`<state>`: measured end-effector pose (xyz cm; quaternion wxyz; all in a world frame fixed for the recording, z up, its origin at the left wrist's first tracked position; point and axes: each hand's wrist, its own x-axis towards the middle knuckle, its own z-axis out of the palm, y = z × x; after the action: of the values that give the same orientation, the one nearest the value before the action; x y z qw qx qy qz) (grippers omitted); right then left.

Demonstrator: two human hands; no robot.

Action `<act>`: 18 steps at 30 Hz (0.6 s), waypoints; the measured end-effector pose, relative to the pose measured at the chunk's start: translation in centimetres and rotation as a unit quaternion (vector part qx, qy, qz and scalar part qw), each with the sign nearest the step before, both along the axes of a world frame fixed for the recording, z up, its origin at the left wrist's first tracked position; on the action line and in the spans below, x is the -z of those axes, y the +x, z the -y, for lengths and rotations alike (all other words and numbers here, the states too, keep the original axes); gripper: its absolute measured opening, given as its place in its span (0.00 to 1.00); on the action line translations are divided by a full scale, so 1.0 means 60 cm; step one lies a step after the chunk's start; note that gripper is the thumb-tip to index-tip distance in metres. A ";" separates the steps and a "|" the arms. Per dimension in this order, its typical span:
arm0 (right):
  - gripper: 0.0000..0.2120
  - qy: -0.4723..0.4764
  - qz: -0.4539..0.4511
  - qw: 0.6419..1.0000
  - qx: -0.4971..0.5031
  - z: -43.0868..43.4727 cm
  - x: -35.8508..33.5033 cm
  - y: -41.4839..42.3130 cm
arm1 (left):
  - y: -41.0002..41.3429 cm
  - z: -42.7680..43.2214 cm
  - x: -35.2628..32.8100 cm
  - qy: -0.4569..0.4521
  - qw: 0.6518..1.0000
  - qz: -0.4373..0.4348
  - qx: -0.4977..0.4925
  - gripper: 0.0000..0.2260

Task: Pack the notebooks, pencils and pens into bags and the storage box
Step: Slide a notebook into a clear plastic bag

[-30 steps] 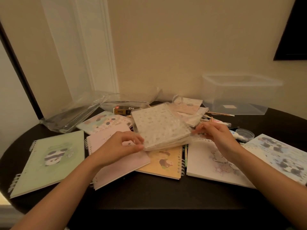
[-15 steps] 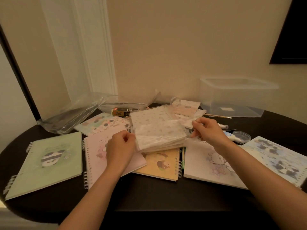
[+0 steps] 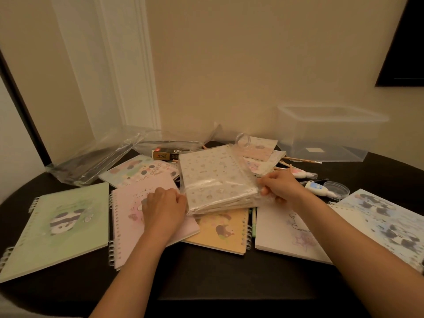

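Both arms reach forward; the curled left hand [image 3: 164, 206] and right hand [image 3: 283, 189] pinch opposite edges of the filled bag [image 3: 215, 180].

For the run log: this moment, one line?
left hand: grips clear plastic notebook bag | right hand: grips it too | translucent storage box: untouched

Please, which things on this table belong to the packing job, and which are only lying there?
Job: bagged notebooks, gripped by left hand and right hand; green notebook; pencils; clear bags; storage box.
Lying about: correction tape; small black box; round clear dish.
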<state>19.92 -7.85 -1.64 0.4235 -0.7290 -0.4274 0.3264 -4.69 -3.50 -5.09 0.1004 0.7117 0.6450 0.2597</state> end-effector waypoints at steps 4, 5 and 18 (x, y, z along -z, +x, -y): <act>0.13 0.040 0.051 0.997 0.039 -0.014 0.019 -0.007 | 0.000 0.010 -0.005 0.091 0.996 0.000 0.015 0.19; 0.18 0.049 0.106 0.992 0.044 -0.016 0.022 -0.009 | 0.000 0.009 -0.005 0.124 0.991 -0.008 0.049 0.23; 0.18 0.277 0.401 0.854 -0.182 0.001 0.034 0.018 | -0.013 -0.025 -0.002 0.119 0.939 -0.035 0.320 0.18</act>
<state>20.97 -7.93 -3.68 0.3330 -0.5585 -0.7577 -0.0550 -5.48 -2.02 -4.98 0.0703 0.8957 0.3509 0.2638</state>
